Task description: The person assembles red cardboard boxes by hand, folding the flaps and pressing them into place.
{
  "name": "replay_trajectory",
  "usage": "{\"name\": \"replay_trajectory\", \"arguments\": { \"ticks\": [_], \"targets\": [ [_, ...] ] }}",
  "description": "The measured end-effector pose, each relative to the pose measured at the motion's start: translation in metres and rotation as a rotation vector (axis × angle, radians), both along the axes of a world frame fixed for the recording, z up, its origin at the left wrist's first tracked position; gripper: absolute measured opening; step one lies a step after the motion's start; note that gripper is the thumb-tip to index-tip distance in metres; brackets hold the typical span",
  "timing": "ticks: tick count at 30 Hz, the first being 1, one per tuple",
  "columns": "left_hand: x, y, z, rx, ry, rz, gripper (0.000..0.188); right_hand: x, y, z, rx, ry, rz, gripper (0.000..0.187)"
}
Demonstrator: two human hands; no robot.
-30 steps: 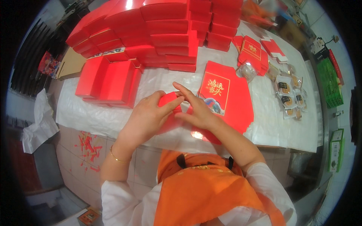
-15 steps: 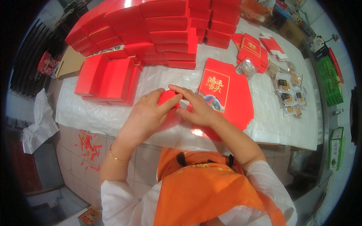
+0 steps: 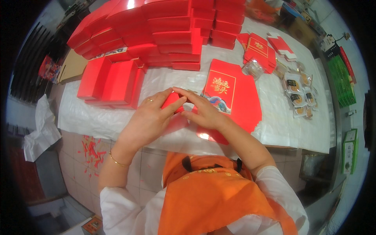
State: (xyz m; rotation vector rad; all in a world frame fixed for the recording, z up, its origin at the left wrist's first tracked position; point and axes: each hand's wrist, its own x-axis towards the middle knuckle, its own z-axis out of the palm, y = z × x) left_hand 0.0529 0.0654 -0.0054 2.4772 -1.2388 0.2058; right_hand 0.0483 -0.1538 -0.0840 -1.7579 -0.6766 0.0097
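Between my two hands, at the front middle of the table, is a red cardboard box (image 3: 178,123), partly covered by my fingers. My left hand (image 3: 145,114) wraps the box's left side, its fingers bent over the upper edge. From the right, my right hand (image 3: 203,112) grips the opposite edge, thumb and fingertips close to the left hand's fingertips. Right beside it lies a stack of flat red cartons (image 3: 244,96) with gold print and a coloured pattern. To the left of my hands, an open red box (image 3: 117,84) stands with its hollow side up.
Stacked red boxes (image 3: 168,23) form a wall at the back. More flat cartons (image 3: 260,51) and several small wrapped pastries (image 3: 295,87) lie on the right. White sheeting (image 3: 278,129) covers the table. Red scraps (image 3: 93,153) litter the floor on the left.
Both hands have shifted slightly left with the box, keeping nearly the same grip. The things on the table appear moved a little left, as the view has shifted.
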Motion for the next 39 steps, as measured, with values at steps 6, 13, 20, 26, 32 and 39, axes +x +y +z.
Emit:
{"name": "replay_trajectory", "arguments": {
  "ticks": [6, 13, 20, 26, 32, 39],
  "targets": [
    [-0.004, -0.004, -0.001, -0.003, 0.069, 0.039, 0.049, 0.000, -0.001, 0.001, -0.016, -0.017, -0.021, 0.068],
    [-0.004, -0.002, -0.003, 0.043, -0.006, 0.030, 0.056, -0.001, 0.000, 0.002, 0.014, 0.006, -0.027, 0.066],
    [-0.014, -0.002, -0.017, 0.183, -0.238, 0.093, 0.068, 0.002, 0.002, -0.002, 0.147, 0.030, 0.001, 0.060],
    [-0.010, -0.001, -0.025, 0.010, -0.321, 0.103, 0.056, 0.002, 0.004, -0.003, 0.155, 0.088, -0.013, 0.056],
    [0.000, 0.019, -0.048, -0.409, -0.219, 0.096, 0.023, 0.006, 0.005, -0.005, 0.075, -0.088, -0.042, 0.040],
    [0.000, 0.023, -0.050, -0.497, -0.143, 0.076, 0.016, 0.003, 0.016, -0.012, 0.147, -0.150, -0.150, 0.026]
  ]
}}
